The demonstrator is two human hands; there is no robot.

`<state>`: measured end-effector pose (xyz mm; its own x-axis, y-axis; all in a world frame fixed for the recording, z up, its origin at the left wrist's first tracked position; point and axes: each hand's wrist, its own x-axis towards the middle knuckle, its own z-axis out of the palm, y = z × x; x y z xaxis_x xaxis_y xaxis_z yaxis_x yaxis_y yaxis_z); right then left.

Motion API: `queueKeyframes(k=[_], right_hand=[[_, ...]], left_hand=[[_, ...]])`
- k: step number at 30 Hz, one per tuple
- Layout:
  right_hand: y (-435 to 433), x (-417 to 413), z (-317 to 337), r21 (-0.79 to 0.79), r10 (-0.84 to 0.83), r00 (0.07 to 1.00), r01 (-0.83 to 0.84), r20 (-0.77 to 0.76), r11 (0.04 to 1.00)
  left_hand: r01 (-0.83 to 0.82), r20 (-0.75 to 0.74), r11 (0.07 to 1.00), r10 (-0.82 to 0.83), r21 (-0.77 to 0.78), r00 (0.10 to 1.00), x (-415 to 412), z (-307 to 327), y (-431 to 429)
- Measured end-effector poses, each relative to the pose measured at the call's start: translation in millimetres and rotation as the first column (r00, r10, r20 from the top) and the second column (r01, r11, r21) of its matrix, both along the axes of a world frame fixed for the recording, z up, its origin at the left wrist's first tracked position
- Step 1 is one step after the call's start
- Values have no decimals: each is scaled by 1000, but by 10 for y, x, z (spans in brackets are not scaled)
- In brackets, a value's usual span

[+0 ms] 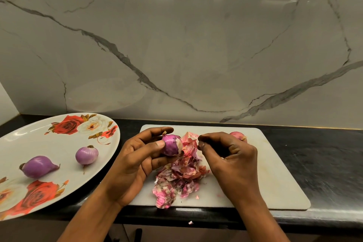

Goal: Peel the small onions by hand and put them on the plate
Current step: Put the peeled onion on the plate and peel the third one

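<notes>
My left hand (137, 155) grips a small purple onion (171, 145) over the white cutting board (275, 173), thumb across its front. A flap of pink skin hangs from the onion's right side. Just to the right, my right hand (225, 151) has its thumb and fingertips pinched together beside that skin; whether they grip it I cannot tell. Two peeled purple onions (38, 166) (86, 155) lie on the rose-patterned plate (59, 139) at the left. An unpeeled onion (238, 136) sits on the board behind my right hand.
A heap of pink onion skins (176, 179) covers the board's middle. The board lies on a black counter (324, 163) against a marble wall. A skin scrap (190, 222) sits on the counter's front edge.
</notes>
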<state>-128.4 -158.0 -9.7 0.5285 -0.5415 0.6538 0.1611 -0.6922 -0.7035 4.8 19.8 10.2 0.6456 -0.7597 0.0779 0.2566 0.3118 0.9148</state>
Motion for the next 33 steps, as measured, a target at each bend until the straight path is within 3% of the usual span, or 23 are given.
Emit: queueKeyframes(k=[5, 8, 14, 20, 23, 33], right_hand=[[81, -23, 84, 120, 210, 978, -209, 6, 971], [100, -19, 102, 102, 290, 957, -285, -33, 953], [37, 19, 28, 0, 234, 970, -234, -62, 972], [19, 31, 26, 78, 142, 990, -140, -11, 987], [23, 18, 24, 33, 93, 995, -92, -37, 995], [10, 22, 12, -39, 93, 996, -94, -16, 995]], left_hand=[[13, 70, 1000, -15, 19, 997, 0, -18, 8], [13, 110, 999, -16, 29, 994, 4, -31, 16], [28, 130, 999, -33, 38, 991, 12, -45, 19], [-8, 79, 1000, 7, 12, 997, 10, -37, 15], [-18, 45, 1000, 18, 3, 999, 3, -25, 9], [-45, 130, 996, 35, 73, 991, -57, 13, -13]])
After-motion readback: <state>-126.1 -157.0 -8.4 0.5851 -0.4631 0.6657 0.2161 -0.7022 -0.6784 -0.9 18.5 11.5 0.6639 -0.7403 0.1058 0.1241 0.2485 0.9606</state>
